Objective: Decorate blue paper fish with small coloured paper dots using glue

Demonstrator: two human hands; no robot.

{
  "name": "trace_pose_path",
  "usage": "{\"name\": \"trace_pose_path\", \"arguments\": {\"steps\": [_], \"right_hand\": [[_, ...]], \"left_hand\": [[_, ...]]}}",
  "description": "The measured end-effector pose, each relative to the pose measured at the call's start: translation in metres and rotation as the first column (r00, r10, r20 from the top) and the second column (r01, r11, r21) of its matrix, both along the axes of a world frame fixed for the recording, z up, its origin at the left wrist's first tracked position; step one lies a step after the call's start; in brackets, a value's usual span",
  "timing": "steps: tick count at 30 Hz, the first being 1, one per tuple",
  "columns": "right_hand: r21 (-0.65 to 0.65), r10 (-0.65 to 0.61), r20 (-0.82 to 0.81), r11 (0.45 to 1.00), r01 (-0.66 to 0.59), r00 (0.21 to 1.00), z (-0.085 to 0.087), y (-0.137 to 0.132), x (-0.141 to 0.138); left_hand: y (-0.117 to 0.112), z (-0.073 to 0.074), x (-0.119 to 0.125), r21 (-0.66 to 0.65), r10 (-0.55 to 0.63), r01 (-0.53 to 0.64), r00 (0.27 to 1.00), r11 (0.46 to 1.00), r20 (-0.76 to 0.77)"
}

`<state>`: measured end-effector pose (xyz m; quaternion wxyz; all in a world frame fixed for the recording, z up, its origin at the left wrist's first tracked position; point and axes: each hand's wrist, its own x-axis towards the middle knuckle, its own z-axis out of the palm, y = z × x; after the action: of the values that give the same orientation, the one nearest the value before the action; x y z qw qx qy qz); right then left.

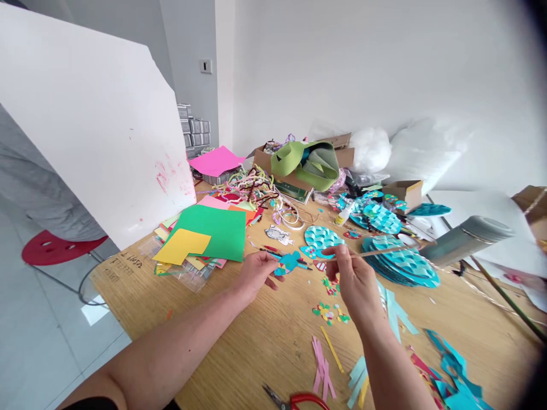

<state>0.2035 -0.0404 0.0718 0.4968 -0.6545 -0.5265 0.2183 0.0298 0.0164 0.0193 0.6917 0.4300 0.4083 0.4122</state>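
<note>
Blue cutout pinched on the left, thin stick grasped on the right

Take the blue cutout (287,263) as the middle of the clock. It is over the wooden desk (205,324), with its near-left edge caught between the thumb and fingers of the left hand (261,267), at nine o'clock; that grip is closed on it. A few pens (306,265) show just under and beside the cutout; whether they touch it I cannot tell.

The right hand (348,270) is at three o'clock. Its grip is clenched on a thin tan stick (380,251), one end pointing back towards the cutout, the other reaching out over a stack of blue discs (404,263) farther along three o'clock. A blue fish shape (314,251) is just beside the right fingertips; contact there is unclear.

At twelve o'clock is a white paper fish (277,234), and farther off a green felt bag (290,159). A single patterned disc (323,237) lies at two, with a small glue bottle (343,216) beyond it. Coloured paper bits (329,312) are scattered between four and five, pink strips (319,364) lie at five, and red-handled scissors (308,398) near six. At ten, a yellow sheet (177,247) overlaps a green sheet (217,228); at eleven, fuzzy wires (250,185) form a tangled heap.
</note>
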Motion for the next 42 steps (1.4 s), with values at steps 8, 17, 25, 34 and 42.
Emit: {"name": "trace_pose_path", "arguments": {"steps": [8, 17, 25, 34, 42], "right_hand": [[-0.303, 0.212, -0.388, 0.89, -0.341, 0.897, -0.015, 0.009, 0.007], [-0.306, 0.288, -0.617, 0.77, -0.56, 0.732, -0.018, 0.004, 0.0], [-0.297, 0.204, -0.499, 0.873, -0.387, 0.843, -0.022, 0.01, -0.012], [-0.305, 0.251, -0.383, 0.874, -0.379, 0.889, -0.03, 0.012, -0.017], [-0.318, 0.274, -0.316, 0.872, -0.373, 0.909, -0.035, 0.012, -0.015]], "left_hand": [[-0.005, 0.002, -0.002, 0.017, -0.159, 0.158, 0.987, 0.987, 0.016], [-0.003, -0.001, -0.003, 0.062, -0.207, 0.208, 0.978, 0.976, -0.024], [-0.006, 0.001, -0.008, 0.845, 0.368, 0.068, 0.88, 0.53, -0.302], [-0.01, -0.001, -0.009, 0.925, 0.496, 0.336, 0.781, 0.178, -0.38], [-0.011, 0.003, -0.011, 0.899, 0.499, 0.403, 0.75, 0.173, -0.433]]}}
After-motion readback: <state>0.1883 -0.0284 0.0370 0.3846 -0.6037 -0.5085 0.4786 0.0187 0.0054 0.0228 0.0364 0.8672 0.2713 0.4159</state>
